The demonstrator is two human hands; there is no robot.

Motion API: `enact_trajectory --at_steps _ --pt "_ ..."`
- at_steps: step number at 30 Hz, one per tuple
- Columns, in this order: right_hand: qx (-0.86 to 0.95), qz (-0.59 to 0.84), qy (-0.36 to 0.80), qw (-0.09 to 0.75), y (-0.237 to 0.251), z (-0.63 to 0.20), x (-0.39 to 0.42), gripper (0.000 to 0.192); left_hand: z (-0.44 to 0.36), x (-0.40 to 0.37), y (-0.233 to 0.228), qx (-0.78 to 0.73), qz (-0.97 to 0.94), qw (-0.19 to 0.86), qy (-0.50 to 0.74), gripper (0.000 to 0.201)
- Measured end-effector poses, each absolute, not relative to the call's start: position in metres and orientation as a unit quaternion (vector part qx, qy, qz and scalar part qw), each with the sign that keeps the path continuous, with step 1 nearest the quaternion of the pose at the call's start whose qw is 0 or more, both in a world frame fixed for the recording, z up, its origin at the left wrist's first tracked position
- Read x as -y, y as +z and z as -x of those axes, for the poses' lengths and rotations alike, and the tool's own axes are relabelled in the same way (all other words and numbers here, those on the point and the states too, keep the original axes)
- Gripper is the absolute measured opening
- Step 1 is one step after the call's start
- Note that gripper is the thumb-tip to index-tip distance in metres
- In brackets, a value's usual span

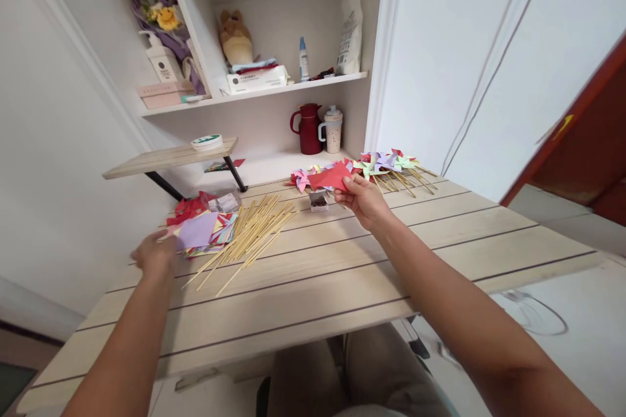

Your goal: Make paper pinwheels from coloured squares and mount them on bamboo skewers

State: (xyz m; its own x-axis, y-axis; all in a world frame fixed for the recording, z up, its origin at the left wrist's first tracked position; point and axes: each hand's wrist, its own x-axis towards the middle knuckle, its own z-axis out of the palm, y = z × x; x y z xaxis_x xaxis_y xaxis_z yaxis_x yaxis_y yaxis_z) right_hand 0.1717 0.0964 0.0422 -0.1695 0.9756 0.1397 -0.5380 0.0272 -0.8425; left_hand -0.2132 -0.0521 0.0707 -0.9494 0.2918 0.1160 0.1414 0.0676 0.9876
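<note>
My right hand pinches a piece of red paper between thumb and fingers, above the table. At the left, my left hand is at the edge of a pile of coloured paper squares, with a lavender sheet on top. Motion smears its fingers, and whether it grips a sheet I cannot tell. Beside the pile lie many thin wooden sticks, loosely fanned out. A small open box with dark bits inside stands below the red paper. Paper pinwheels on sticks lie at the back right.
A small raised wooden stand carries a round white tub. Red plastic wrapping lies under it. A dark red jug and a cream cup stand in the cabinet at the back. The slatted table ends before my lap.
</note>
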Motion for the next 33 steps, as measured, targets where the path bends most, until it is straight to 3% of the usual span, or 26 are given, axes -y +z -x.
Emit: enact_trajectory --at_steps 4,5,6,9,11,13,18,23,28,33 --pt "0.46 0.249 0.636 0.567 0.04 -0.166 -0.094 0.037 0.174 0.054 0.083 -0.705 -0.306 -0.189 0.611 0.022" --pt "0.467 0.241 0.637 0.564 0.04 -0.165 -0.093 0.037 0.159 0.051 0.087 -0.68 -0.339 -0.185 0.623 0.02" --pt "0.472 0.231 0.638 0.563 0.041 -0.164 -0.092 0.038 0.143 0.046 0.091 -0.653 -0.374 -0.1 0.651 0.018" --pt "0.486 0.199 0.638 0.564 0.043 -0.162 -0.088 0.037 0.093 0.026 0.095 -0.535 -0.355 0.334 0.69 0.017" --pt "0.498 0.186 0.635 0.56 0.044 -0.162 -0.085 0.032 0.065 0.012 0.09 -0.463 -0.304 0.486 0.676 0.019" --pt "0.51 0.182 0.632 0.554 0.045 -0.162 -0.083 0.031 0.041 -0.002 0.079 -0.438 -0.26 0.529 0.679 0.019" --pt "0.558 0.199 0.627 0.506 0.043 -0.161 -0.082 0.031 -0.001 -0.025 0.049 -0.345 -0.225 0.597 0.688 0.042" --pt "0.621 0.262 0.596 0.436 0.036 -0.156 -0.084 0.027 -0.013 -0.025 0.027 -0.228 -0.267 0.659 0.666 0.041" --pt "0.663 0.275 0.524 0.458 0.034 -0.156 -0.087 0.022 -0.001 -0.016 0.027 -0.207 -0.237 0.647 0.694 0.071" --pt "0.698 0.292 0.493 0.429 0.036 -0.159 -0.088 0.021 0.008 -0.015 0.034 -0.206 -0.265 0.632 0.698 0.062"
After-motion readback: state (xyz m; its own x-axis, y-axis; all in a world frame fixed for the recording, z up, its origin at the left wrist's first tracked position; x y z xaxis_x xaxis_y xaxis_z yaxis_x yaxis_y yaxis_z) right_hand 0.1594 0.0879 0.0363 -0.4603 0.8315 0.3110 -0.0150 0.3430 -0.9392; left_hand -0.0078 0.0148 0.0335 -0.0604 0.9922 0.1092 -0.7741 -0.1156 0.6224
